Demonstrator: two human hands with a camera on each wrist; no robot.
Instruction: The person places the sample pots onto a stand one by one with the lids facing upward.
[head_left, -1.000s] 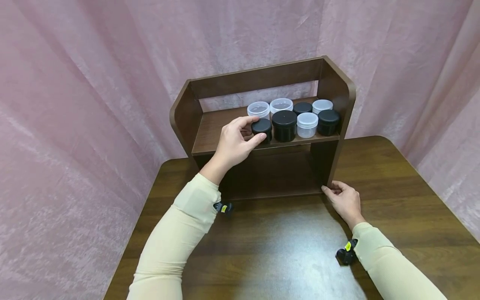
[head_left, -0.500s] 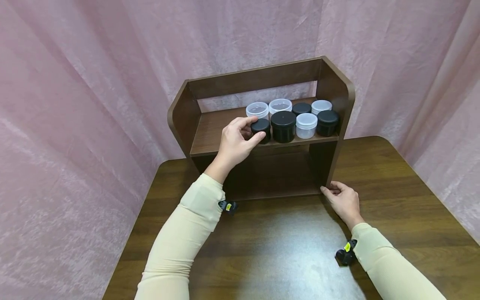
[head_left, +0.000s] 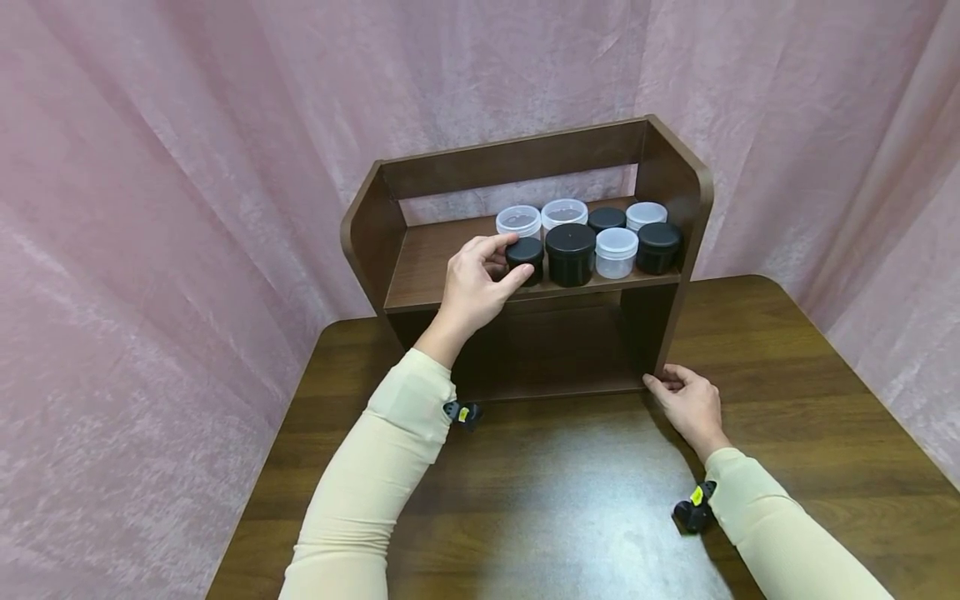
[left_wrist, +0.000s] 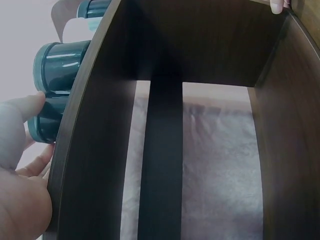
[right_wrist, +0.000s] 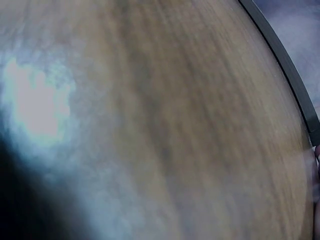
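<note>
My left hand (head_left: 474, 287) pinches a small black lidded jar (head_left: 525, 252) between thumb and fingers, at the left end of the front row on the upper board of a brown desktop shelf (head_left: 435, 258). The left wrist view shows the same jar (left_wrist: 47, 120) standing at the board's edge, thumb on the lid side. Right beside it is a larger black jar (head_left: 570, 257). My right hand (head_left: 692, 408) grips the foot of the shelf's right side panel (head_left: 670, 317), thumb at the front inner corner and fingers outside. In the right wrist view mostly tabletop shows, blurred.
Further right in the front row stand a translucent jar (head_left: 616, 254) and a black jar (head_left: 658, 247). Behind them are two clear jars, a low black jar (head_left: 606, 219) and a whitish jar (head_left: 646, 215). The shelf rests on a wooden table (head_left: 570, 500), before a pink curtain (head_left: 487, 75).
The left forearm has swung a little to the right, while the hand stays on the small black jar. The right hand and the jars keep their places.
</note>
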